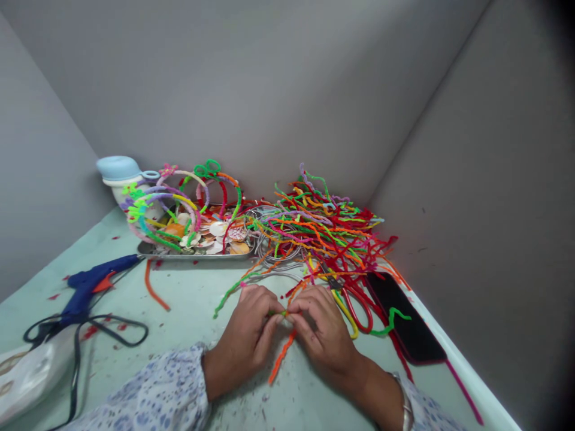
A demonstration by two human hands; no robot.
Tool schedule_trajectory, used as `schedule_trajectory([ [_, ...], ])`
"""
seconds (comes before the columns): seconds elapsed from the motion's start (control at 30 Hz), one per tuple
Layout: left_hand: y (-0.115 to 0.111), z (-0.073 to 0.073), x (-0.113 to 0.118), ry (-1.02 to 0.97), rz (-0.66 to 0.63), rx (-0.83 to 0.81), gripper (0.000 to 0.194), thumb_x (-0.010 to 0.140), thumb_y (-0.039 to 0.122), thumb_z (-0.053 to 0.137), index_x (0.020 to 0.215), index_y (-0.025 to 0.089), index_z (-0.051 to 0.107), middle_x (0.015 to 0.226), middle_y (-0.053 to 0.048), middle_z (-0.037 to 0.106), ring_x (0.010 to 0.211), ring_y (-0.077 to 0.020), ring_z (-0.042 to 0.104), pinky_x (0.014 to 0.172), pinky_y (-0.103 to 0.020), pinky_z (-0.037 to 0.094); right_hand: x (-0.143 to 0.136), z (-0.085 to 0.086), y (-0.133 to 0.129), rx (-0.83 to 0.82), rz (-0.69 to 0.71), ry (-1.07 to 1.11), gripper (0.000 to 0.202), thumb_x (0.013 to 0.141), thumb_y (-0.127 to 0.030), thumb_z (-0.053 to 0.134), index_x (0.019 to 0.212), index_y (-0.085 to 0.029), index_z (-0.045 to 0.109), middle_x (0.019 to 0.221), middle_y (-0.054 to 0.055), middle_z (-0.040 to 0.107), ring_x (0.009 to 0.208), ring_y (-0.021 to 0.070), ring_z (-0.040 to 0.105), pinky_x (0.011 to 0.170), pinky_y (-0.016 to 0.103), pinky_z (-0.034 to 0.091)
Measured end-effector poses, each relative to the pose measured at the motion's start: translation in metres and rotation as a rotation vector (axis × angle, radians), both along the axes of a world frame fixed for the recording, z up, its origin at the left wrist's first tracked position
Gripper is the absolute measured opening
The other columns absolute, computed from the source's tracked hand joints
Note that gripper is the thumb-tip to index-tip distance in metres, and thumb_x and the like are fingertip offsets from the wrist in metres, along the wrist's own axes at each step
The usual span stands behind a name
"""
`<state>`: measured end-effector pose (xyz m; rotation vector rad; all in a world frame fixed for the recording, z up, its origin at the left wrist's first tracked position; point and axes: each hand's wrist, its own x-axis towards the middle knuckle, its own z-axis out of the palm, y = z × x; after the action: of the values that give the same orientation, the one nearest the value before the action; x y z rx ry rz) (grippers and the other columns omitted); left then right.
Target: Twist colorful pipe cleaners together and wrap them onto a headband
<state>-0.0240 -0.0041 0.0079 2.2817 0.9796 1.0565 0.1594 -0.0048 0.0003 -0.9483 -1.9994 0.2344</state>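
Pinching a fuzzy orange stem (281, 359) and a green bit (284, 313) together, seemingly partway through.
Head view: above the tabletop (179, 332), the left hand (249, 326) has its grip closed on the green bit, the right hand (323, 329) seemingly on the orange stem, whose loose tail suggests unfinished work. Wrapped hoops (239, 200) at the tray (202, 257) look complete; the heap of stems (314, 227) appears unused.

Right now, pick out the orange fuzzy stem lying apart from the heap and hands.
The curved orange stem between the glue gun and the left hand, in front of the tray. Others lie in the heap or by the right hand.
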Motion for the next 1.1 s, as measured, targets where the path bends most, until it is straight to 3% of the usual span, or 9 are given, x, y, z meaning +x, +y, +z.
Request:
schedule_trajectory([
  [0.23, -0.0009, 0.0000, -0.0006, -0.001, 0.012, 0.008, 0.012, 0.093, 0.014, 0.042, 0.093, 0.019, 0.052, 0.088, -0.004, 0.057, 0.086, -0.0201, 0.050, 0.083, -0.038, 0.035, -0.0003, -0.0014, 0.0008, 0.033, -0.011, 0.020, 0.010, 0.088, -0.014, 0.058, 0.095, -0.021, 0.056, 0.088, 0.003, 0.063, 0.086, 0.0200, 0.054, 0.078, 0.036, 0.041],
  [0.93, -0.0002, -0.0006, 0.0012, 0.001, -0.042, 0.052, 0.012, 0.092, 0.011, 0.043, 0.093, 0.018, 0.053, 0.088, -0.004, 0.055, 0.085, -0.0196, 0.047, 0.081, -0.038, 0.034, 0.0020, -0.0015, -0.0026, -0.164, 0.076, -0.001, 0.006, 0.093, -0.016, 0.047, 0.089, -0.020, 0.050, 0.088, 0.005, 0.057, 0.087, 0.0205, 0.052, 0.080, 0.037, 0.040],
  [1.1, -0.0012, -0.0013, -0.0002, -0.016, -0.028, 0.049, 0.012, 0.092, 0.011, 0.043, 0.094, 0.018, 0.053, 0.088, -0.004, 0.055, 0.085, -0.0196, 0.048, 0.080, -0.037, 0.035, 0.0025, 0.0023, -0.0014, -0.133, 0.076, 0.012, 0.005, 0.091, -0.018, 0.050, 0.092, -0.021, 0.054, 0.089, 0.005, 0.059, 0.088, 0.0211, 0.053, 0.079, 0.037, 0.040],
])
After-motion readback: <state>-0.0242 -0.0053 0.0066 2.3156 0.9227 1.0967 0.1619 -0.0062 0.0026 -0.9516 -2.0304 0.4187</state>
